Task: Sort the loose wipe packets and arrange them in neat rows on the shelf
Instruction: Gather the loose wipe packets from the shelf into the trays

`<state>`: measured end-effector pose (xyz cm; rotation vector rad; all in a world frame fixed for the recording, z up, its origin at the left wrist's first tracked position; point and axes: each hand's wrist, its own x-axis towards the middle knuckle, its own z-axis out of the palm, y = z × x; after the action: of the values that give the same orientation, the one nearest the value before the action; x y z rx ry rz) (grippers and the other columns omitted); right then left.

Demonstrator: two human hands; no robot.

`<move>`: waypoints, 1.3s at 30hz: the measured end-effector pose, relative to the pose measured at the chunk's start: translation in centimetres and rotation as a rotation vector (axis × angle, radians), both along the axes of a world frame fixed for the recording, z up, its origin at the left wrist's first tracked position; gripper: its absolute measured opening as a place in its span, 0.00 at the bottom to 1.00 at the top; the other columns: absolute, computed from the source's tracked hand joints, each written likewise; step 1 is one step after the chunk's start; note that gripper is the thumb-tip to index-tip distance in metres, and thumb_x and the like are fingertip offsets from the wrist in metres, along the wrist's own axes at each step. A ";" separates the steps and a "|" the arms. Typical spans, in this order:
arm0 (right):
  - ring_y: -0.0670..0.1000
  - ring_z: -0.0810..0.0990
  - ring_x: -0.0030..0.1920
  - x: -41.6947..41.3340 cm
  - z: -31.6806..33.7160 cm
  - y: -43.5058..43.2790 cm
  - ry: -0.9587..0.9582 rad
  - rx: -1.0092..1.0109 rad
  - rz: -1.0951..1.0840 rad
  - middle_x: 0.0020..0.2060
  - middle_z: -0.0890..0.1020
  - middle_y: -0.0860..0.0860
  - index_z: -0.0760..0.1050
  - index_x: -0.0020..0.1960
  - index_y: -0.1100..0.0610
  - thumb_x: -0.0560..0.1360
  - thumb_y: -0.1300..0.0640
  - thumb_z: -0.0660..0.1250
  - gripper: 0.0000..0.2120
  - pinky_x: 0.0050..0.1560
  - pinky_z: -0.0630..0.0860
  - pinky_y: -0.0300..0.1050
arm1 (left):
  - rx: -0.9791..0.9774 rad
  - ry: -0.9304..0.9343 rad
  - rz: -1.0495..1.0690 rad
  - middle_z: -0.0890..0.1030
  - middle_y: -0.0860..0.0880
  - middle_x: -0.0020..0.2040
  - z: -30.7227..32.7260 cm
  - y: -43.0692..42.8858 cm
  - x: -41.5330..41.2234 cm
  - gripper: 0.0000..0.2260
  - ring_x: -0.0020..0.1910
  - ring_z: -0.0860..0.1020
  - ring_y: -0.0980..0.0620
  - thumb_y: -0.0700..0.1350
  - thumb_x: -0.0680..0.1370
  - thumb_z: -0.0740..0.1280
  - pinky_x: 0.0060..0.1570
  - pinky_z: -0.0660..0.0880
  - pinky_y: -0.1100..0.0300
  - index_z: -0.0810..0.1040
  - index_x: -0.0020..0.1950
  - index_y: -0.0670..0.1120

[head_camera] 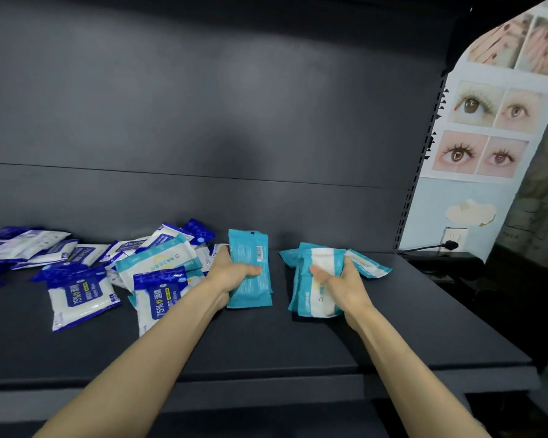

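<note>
Two hands work at mid-frame over the dark shelf [266,346]. The left hand [231,274] grips a teal packet [249,248], its barcode side facing the camera. The right hand [342,279] clutches a stack of teal-and-white packets [307,298] just to the right. Loose blue-and-white packets [79,292] lie jumbled on the shelf at centre left. An eye poster [487,131] hangs at upper right.

Shelf [266,343] dark slate-grey; on its left half, blue-and-white packets [79,295] with pale cross marks on the blue bands; at its middle, teal packet [249,248]; right of middle, teal-and-white packets [314,298].
</note>
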<state>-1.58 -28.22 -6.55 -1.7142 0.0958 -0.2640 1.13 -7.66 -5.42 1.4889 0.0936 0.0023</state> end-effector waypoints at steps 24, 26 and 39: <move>0.38 0.82 0.36 -27.1 1.5 16.8 -0.115 0.186 0.428 0.44 0.81 0.42 0.71 0.52 0.46 0.74 0.55 0.70 0.10 0.30 0.74 0.30 | 0.089 -0.296 0.409 0.81 0.53 0.54 -1.5 15.6 -37.0 0.18 0.48 0.82 0.58 0.45 0.74 0.71 0.39 0.78 0.67 0.72 0.62 0.47; 0.36 0.82 0.35 -29.1 1.6 20.0 -0.099 0.201 0.478 0.44 0.81 0.42 0.72 0.54 0.49 0.74 0.56 0.70 0.11 0.29 0.74 0.30 | 0.099 -0.307 0.441 0.81 0.54 0.54 -1.4 18.6 -39.7 0.18 0.47 0.82 0.59 0.44 0.74 0.71 0.38 0.78 0.67 0.72 0.62 0.47; 0.45 0.83 0.42 -39.6 -5.4 45.2 0.096 0.182 0.652 0.45 0.83 0.48 0.75 0.51 0.51 0.75 0.58 0.70 0.08 0.38 0.77 0.37 | 0.082 -0.118 0.485 0.81 0.47 0.57 -8.0 43.1 -52.7 0.20 0.51 0.82 0.50 0.45 0.74 0.71 0.49 0.79 0.52 0.70 0.64 0.45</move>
<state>-41.18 17.02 -11.91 -1.4888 -0.3556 0.3025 -51.61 35.40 -13.40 1.5126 0.3596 0.4895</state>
